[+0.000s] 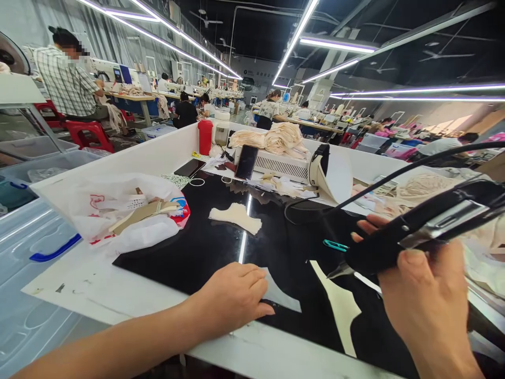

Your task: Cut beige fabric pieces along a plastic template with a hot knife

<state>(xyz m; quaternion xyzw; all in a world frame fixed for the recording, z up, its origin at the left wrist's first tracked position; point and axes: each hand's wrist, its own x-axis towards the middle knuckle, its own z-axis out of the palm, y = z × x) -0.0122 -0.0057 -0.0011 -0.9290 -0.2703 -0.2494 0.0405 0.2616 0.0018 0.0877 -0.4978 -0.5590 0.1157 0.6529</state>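
Observation:
My right hand [430, 305] is wrapped round a black corded hot-knife cutter [379, 247] with a metal lever on its side. Its pointed tip is directed left, just above a long cream fabric piece [337, 305] on the black board [292, 252]. Palm down, my left hand [236, 295] rests at the board's front edge, over one end of a grey curved flat piece [281, 295]; its fingers lie side by side with the thumb apart. Farther back on the board lies another cream fabric piece [236, 217].
A white plastic bag [130, 184] with cut pieces stands on the left. Behind the board are phones [246, 162], a red container [205, 137] and a fabric stack [272, 138]. The cutter's cable [374, 184] crosses the right side. A teal clip [335, 245] lies near the tool.

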